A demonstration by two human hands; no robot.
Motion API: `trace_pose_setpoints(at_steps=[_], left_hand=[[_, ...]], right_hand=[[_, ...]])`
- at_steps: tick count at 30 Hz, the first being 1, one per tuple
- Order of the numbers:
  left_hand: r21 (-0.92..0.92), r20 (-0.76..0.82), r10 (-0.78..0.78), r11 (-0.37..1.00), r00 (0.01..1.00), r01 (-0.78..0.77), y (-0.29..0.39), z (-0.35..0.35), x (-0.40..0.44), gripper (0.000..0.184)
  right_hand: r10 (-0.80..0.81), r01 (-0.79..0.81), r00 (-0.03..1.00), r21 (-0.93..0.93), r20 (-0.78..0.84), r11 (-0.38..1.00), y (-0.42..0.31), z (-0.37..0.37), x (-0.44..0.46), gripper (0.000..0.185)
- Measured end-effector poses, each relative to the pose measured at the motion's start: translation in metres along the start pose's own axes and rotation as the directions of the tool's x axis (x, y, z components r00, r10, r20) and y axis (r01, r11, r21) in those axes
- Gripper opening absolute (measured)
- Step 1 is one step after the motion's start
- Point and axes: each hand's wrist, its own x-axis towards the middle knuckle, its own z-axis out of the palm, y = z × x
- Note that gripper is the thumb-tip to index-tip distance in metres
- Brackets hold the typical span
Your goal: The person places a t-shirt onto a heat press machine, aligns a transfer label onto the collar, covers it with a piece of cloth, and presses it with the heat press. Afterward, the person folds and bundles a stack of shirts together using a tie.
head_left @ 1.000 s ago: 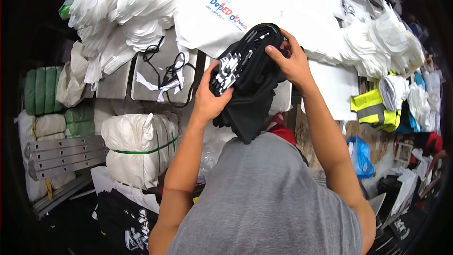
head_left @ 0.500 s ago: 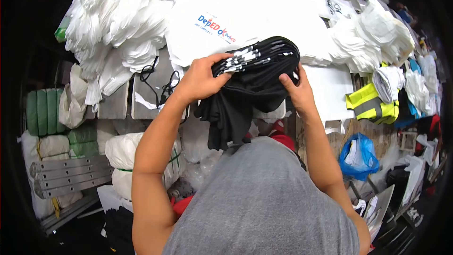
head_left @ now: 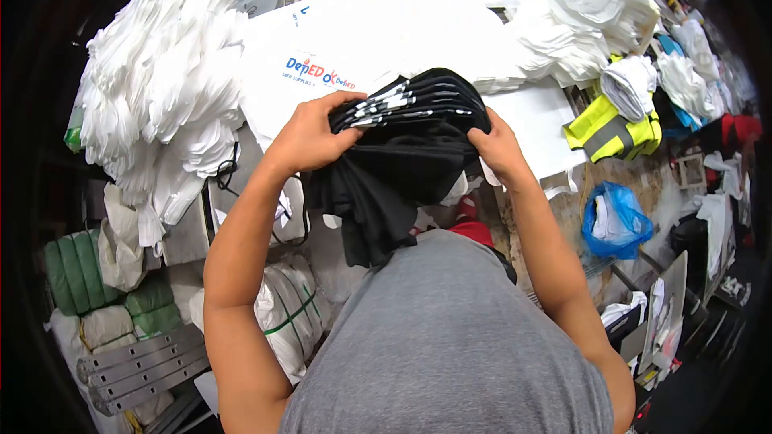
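Note:
A folded stack of black cloth pieces (head_left: 410, 153) with black-and-white patterned edges is held up in front of my body, its lower part hanging loose. My left hand (head_left: 312, 133) grips the stack's left side, thumb below and fingers over the patterned edges. At the right end, my right hand (head_left: 500, 147) pinches the cloth between thumb and fingers. Just beyond the stack lies white fabric (head_left: 322, 40) with a blue and red "DepED" print. What exact article the black pieces are cannot be made out.
Large heaps of white cloth pieces stand at the left (head_left: 161, 72) and right (head_left: 583, 24) of the work surface. A yellow safety vest (head_left: 615, 128) lies at the right edge, above a blue plastic bag (head_left: 615, 221). Green bundles (head_left: 76, 273) and a metal ladder (head_left: 145, 370) are low on the left.
My right hand has gone from spread fingers beside the stack to pinching its right end. The black cloth's folded edges are fanned differently. The view has shifted and turned.

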Motion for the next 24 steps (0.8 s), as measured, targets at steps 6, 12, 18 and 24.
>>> trace_pose_setpoints(at_steps=[6, 12, 18, 24], left_hand=[[0.009, -0.069, 0.04, 0.999, 0.997, -0.04, -0.054, -0.004, -0.013, 0.045], [-0.087, -0.15, -0.032, 0.996, 0.988, 0.019, -0.059, 0.009, -0.018, 0.039], [-0.037, -0.093, -0.011, 0.999, 0.996, 0.007, -0.057, 0.025, -0.028, 0.041], [-0.013, -0.125, 0.033, 0.999, 0.992, -0.035, -0.072, 0.049, -0.054, 0.032]], right_hand=[[-0.196, 0.193, 0.979, -0.609, 0.062, 0.77, -0.033, -0.004, 0.018, 0.046], [-0.219, 0.356, 0.935, -0.725, 0.281, 0.59, -0.037, 0.009, -0.001, 0.094], [0.068, 0.204, 0.958, -0.829, 0.278, 0.521, -0.011, -0.008, 0.013, 0.069], [-0.208, 0.457, 0.888, -0.735, 0.41, 0.501, 0.044, -0.02, -0.022, 0.065]])
